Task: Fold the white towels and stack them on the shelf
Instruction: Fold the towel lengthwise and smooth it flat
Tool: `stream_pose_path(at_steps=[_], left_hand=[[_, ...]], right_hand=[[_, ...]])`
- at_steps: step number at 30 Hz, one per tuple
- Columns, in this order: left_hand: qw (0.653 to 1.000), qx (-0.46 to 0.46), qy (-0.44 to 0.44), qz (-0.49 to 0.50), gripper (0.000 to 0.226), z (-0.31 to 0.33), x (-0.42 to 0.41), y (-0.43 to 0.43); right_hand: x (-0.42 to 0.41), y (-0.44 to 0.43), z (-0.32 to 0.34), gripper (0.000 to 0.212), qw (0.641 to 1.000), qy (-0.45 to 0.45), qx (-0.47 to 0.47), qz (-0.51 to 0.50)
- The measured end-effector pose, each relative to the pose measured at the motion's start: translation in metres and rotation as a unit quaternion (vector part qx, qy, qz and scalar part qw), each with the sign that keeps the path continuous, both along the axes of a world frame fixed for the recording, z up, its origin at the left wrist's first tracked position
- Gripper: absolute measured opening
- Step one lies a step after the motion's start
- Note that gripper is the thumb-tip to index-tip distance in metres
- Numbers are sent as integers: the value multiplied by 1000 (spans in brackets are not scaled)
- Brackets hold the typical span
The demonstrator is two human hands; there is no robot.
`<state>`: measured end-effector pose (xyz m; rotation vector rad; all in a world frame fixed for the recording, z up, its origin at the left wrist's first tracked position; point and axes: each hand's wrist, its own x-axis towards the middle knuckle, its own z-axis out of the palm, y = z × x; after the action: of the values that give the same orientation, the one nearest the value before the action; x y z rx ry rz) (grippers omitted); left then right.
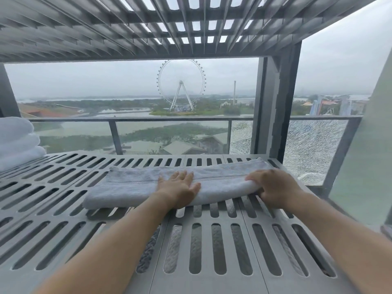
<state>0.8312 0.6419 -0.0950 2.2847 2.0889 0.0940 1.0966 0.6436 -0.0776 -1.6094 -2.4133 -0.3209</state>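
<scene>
Two bare forearms stretched out over a grey slotted shelf (222, 240); one white towel (131, 185) lying across it, folded into a long narrow band, running from left of centre out toward the shelf's right rear corner; near long edge rounded by the fold; a stitched border stripe along its length.

Left hand (180, 187) laid flat on the towel's middle, palm down, fingers straight and close together, thumb out to the side; pressing only, nothing gripped. Right hand (275, 187) at the towel's right end, fingers curled over the top of the fold, thumb tucked in at the near edge; grasping that end of the cloth. Hands apart, a stretch of towel between them.

At the far left edge, a stack of folded towels (17, 141), also white, three rounded folds showing, resting on the same shelf and well apart from the towel under the hands.

Overhead, an upper shelf (127, 28) of the same grey slotted make. Behind, a balcony railing (169, 119) with glass panels; the right-hand glass panel (311, 145) crazed all over with cracks. Far beyond, a Ferris wheel (181, 83) on green ground; water around it; grey sky above.
</scene>
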Motion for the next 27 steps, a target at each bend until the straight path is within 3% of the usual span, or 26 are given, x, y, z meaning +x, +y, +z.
stream_pose_path(at_steps=[7, 10, 12, 16, 20, 27], left_hand=[[1000, -8, -2, -3, 61, 1, 0, 1], [1000, -30, 3, -11, 61, 6, -2, 5], [999, -28, 4, -19, 60, 9, -2, 9], [999, 4, -20, -37, 57, 3, 0, 14], [993, 56, -43, -95, 54, -2, 3, 12], [992, 57, -18, -113, 51, -3, 3, 10]], right_hand=[[-1, -6, -8, 57, 996, 64, -42, -37], [1, -7, 3, 51, 974, 189, -118, -32], [-2, 0, 11, 40, 963, 240, -115, -44], [-14, 17, 15, 33, 972, 195, -46, -124], [-28, 28, 3, 32, 957, 158, 6, -242], [-30, 37, 4, 52, 910, 104, -99, -390]])
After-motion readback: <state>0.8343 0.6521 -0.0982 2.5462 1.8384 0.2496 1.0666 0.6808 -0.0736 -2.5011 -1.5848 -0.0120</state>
